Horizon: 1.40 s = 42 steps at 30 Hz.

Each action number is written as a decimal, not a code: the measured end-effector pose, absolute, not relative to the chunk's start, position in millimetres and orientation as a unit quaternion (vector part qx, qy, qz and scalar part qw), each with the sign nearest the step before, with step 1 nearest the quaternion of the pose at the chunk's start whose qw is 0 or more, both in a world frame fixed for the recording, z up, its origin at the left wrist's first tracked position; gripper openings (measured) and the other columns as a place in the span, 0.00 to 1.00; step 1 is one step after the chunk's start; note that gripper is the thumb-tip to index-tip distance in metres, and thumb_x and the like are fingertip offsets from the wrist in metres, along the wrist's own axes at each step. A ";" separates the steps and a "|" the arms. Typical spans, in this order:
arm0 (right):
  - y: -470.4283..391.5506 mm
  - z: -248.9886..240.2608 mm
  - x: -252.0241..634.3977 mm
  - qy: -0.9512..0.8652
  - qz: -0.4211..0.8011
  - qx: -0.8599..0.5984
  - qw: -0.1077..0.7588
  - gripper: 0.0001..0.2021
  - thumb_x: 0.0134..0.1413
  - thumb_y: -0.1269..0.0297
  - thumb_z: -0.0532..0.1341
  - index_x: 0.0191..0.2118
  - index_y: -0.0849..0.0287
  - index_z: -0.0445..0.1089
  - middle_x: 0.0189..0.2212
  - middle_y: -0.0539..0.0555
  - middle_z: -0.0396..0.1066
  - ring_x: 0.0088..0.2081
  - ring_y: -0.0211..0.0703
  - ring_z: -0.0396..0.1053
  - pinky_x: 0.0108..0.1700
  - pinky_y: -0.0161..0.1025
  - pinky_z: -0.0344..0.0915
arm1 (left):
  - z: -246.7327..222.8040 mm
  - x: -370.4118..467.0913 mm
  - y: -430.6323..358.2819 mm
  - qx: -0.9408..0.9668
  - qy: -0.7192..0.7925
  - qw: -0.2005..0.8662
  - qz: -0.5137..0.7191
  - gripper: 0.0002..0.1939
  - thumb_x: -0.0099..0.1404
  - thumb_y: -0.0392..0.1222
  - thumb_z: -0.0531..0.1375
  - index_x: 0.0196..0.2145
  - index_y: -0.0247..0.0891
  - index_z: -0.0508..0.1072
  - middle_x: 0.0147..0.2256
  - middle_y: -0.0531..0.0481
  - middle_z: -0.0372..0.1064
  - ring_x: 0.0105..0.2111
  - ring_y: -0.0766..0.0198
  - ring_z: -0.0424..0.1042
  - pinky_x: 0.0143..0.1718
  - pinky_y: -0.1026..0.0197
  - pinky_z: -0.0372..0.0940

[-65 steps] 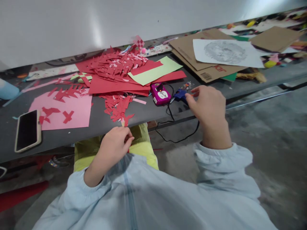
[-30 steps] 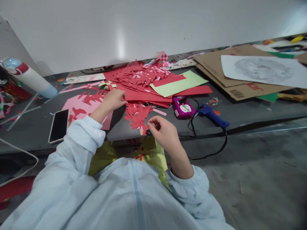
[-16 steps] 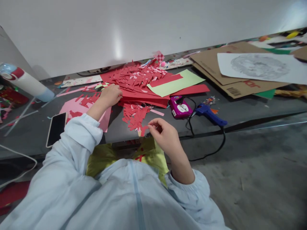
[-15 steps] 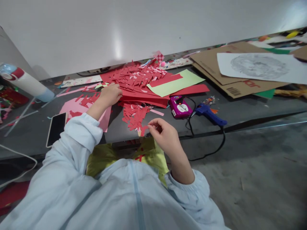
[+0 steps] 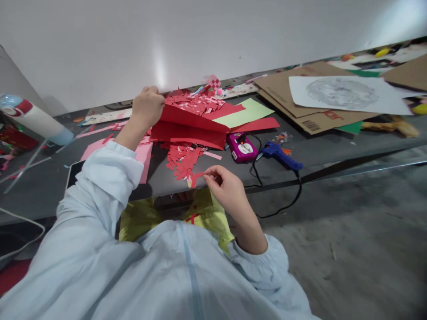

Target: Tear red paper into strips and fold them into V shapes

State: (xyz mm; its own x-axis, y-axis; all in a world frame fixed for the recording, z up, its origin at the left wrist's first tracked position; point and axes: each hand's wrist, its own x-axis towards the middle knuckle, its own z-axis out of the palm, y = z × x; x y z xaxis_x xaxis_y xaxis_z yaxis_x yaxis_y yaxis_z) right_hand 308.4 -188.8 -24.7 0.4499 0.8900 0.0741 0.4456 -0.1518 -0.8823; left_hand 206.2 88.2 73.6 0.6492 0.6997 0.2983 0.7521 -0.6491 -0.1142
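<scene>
The left hand [image 5: 147, 106] grips the raised edge of the red paper [image 5: 193, 126]; the right hand's [image 5: 225, 184] closed fingers pinch a red strip [image 5: 200, 174] near the table's [image 5: 167, 182] front edge.

Pale blue jacket [image 5: 156, 275], darker blue stripe [image 5: 191, 266] down its front, gathered cuffs, yellow-green legwear [image 5: 138, 220]

Your head camera looks forward and down at the table [image 5: 333, 146] close by, its far right seemingly blurred.
</scene>
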 end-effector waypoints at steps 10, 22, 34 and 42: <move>-184.1 -29.6 309.9 -0.488 0.190 -0.721 0.454 0.06 0.55 0.61 0.58 0.34 0.56 0.70 0.26 0.49 0.69 0.26 0.38 0.64 0.33 0.37 0.59 | 99.7 200.8 80.9 -0.890 -0.432 0.107 -0.098 0.14 0.69 0.43 0.52 0.46 0.40 0.75 0.53 0.49 0.66 0.43 0.61 0.50 0.43 0.58 0.53; -98.6 9.9 348.1 -0.554 -0.184 -0.756 0.296 0.13 0.56 0.61 0.65 0.45 0.62 0.73 0.42 0.63 0.71 0.45 0.57 0.63 0.49 0.50 0.60 | 98.0 167.4 44.7 -0.921 -0.334 0.190 -0.069 0.12 0.69 0.38 0.53 0.36 0.33 0.75 0.44 0.41 0.66 0.46 0.56 0.59 0.45 0.53 0.60; -120.2 -14.1 355.2 -0.611 -0.202 -0.707 0.294 0.10 0.62 0.69 0.55 0.33 0.58 0.73 0.32 0.59 0.71 0.38 0.51 0.63 0.43 0.44 0.61 | 65.6 123.6 19.3 -0.942 -0.228 0.225 -0.100 0.14 0.67 0.35 0.53 0.27 0.34 0.76 0.33 0.42 0.69 0.38 0.54 0.67 0.38 0.53 0.62; -187.5 -36.9 349.6 -0.588 -0.158 -0.706 0.362 0.11 0.64 0.64 0.54 0.33 0.56 0.72 0.32 0.56 0.75 0.35 0.47 0.67 0.42 0.42 0.63 | 41.9 91.5 -26.3 -0.930 -0.202 0.286 -0.108 0.16 0.66 0.30 0.52 0.24 0.38 0.73 0.29 0.45 0.69 0.32 0.56 0.64 0.31 0.55 0.59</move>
State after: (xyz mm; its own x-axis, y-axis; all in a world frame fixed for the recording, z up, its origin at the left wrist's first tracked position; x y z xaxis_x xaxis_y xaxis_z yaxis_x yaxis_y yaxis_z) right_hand 349.6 -187.5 -36.9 0.2589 0.7151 0.6493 0.9444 -0.0466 -0.3253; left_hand 91.5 -26.3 41.9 0.8951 0.3141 0.3165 0.4377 -0.7546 -0.4890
